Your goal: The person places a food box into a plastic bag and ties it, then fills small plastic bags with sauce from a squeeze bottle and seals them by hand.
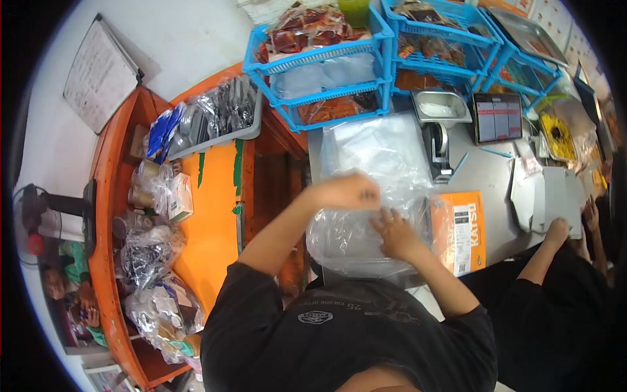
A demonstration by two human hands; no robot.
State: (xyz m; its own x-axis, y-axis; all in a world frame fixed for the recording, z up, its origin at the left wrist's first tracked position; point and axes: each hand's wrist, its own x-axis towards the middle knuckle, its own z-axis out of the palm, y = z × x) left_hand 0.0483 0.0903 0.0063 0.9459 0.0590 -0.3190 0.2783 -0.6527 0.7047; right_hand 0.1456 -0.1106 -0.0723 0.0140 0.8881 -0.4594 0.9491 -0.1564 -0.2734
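Observation:
Clear plastic bags (372,147) lie in a flat stack on the metal counter in front of me. My left hand (349,191) is over them with its fingers curled closed; whatever it may hold is hidden. Close beside it, my right hand (397,235) rests with fingers apart on the near part of the clear plastic (346,232). To the right of that hand lies an orange packet marked KATSU (460,232), with a white label.
Blue stacked baskets (320,62) with packets stand behind the bags. A tape dispenser (441,153), metal tray (441,108) and tablet (498,119) are at the back right. A co-worker's hand (557,232) touches a grey box (558,196). An orange shelf (209,222) is left.

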